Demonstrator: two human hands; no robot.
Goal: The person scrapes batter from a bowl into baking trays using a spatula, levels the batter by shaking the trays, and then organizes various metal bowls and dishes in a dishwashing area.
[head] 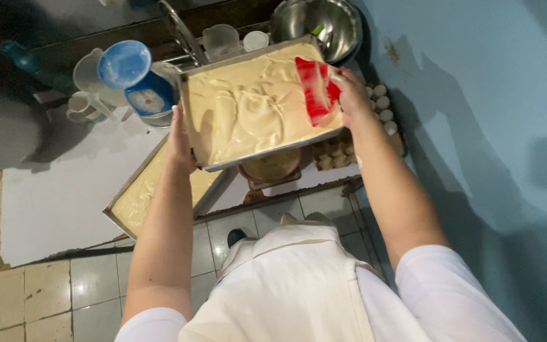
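Observation:
I hold up a rectangular metal baking tray (192, 120) filled with pale yellow batter (254, 104). My left hand (180, 142) grips the tray's left edge. At the tray's right edge my right hand (351, 95) holds a red flat scraper (314, 88), smeared with batter and lying on the batter's surface. The tray is tilted, raised above the counter.
A second batter-filled tray (135, 199) lies on the white counter (64, 196) below. Behind are a blue kitchen scale (139, 82), clear jugs (90, 82), a steel bowl (324, 22) and an egg carton (381, 107). A blue wall (495, 126) stands on the right, tiled floor below.

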